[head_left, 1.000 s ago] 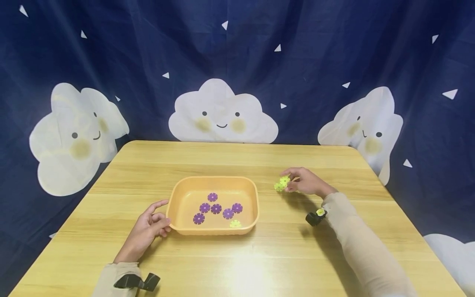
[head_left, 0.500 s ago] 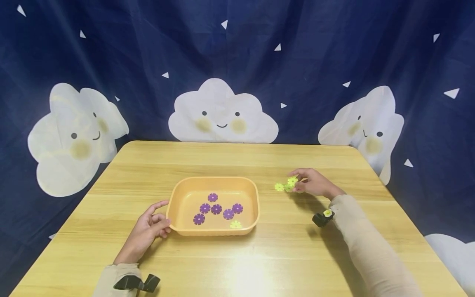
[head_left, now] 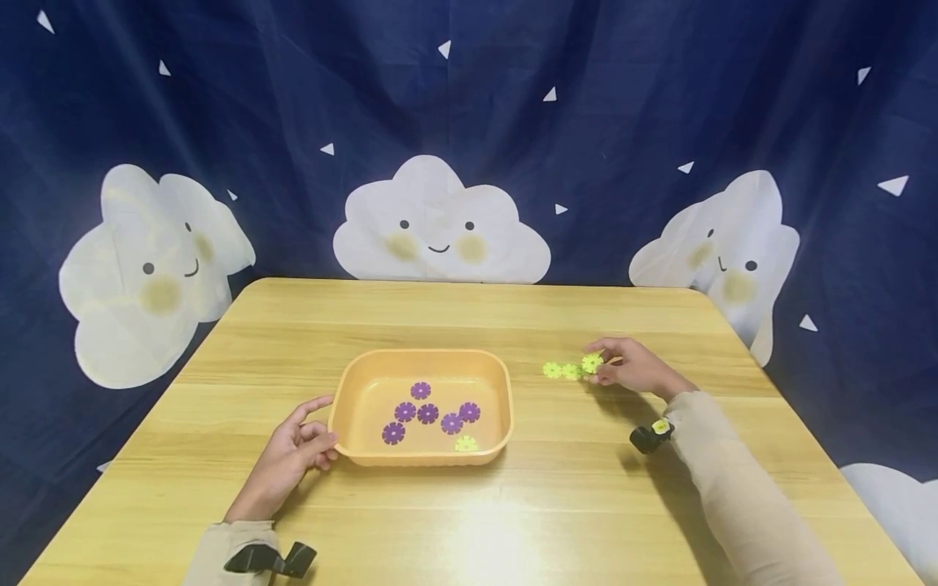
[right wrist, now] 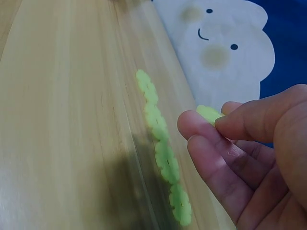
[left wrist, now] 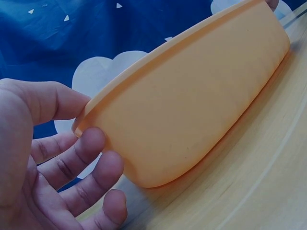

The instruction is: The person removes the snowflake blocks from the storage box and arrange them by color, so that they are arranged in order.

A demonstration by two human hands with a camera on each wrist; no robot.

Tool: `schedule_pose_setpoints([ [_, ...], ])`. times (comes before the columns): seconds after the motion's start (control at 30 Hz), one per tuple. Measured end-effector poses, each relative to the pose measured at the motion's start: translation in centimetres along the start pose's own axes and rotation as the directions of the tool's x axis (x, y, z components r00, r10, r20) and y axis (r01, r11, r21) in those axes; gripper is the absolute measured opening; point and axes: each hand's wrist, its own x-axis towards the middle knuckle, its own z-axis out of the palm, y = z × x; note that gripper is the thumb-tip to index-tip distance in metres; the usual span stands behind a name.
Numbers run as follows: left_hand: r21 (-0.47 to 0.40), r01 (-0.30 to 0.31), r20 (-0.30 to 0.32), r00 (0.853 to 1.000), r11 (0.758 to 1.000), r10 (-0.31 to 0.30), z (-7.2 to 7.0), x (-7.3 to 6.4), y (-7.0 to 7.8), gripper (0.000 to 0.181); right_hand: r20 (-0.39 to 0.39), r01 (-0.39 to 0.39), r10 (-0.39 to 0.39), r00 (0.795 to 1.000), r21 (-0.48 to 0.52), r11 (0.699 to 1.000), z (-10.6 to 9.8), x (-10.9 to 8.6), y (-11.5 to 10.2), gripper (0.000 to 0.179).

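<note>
My left hand (head_left: 286, 460) pinches the left rim of an orange-yellow plastic tray (head_left: 425, 458); the left wrist view shows the thumb over the rim and fingertips against the outer wall. Inside the tray lie several purple snowflake discs (head_left: 428, 413) and one yellow-green disc (head_left: 466, 443). To the tray's right, my right hand (head_left: 633, 366) holds a yellow-green snowflake disc (head_left: 592, 363) between thumb and fingers, partly hidden by them in the right wrist view. Below that hand a row of several yellow-green discs (right wrist: 165, 160) lies on the table; the head view shows its left end (head_left: 552, 370).
The wooden table (head_left: 410, 529) has a glare patch near its front. Behind it hangs a dark blue curtain (head_left: 293, 81) with white clouds (head_left: 440, 203) printed on it. Each wrist wears a black strap mount (head_left: 267, 558).
My right hand has moved right along the row with a disc in its fingers, and more yellow-green discs show on the table to its left. The left hand and tray keep their place.
</note>
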Motion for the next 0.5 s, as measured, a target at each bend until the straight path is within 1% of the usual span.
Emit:
schedule_pose_setpoints([
  [0.2,0.016,0.030,-0.003,1.000,0.999,-0.030,0.0,-0.3,-0.2,0.060,0.019,-0.025,0.025,1.000,0.014,1.000,-0.3,-0.5,0.5,0.040],
  [0.4,0.007,-0.002,0.010,1.000,1.000,0.002,-0.1,0.0,-0.2,0.060,-0.014,-0.027,0.027,1.000,0.009,1.000,-1.0,-0.7,0.7,0.041],
  [0.5,0.006,-0.008,0.013,1.000,1.000,0.008,0.0,0.0,0.0,0.061,-0.015,-0.030,0.030,0.999,0.004,1.000,-1.3,-0.9,0.8,0.042],
])
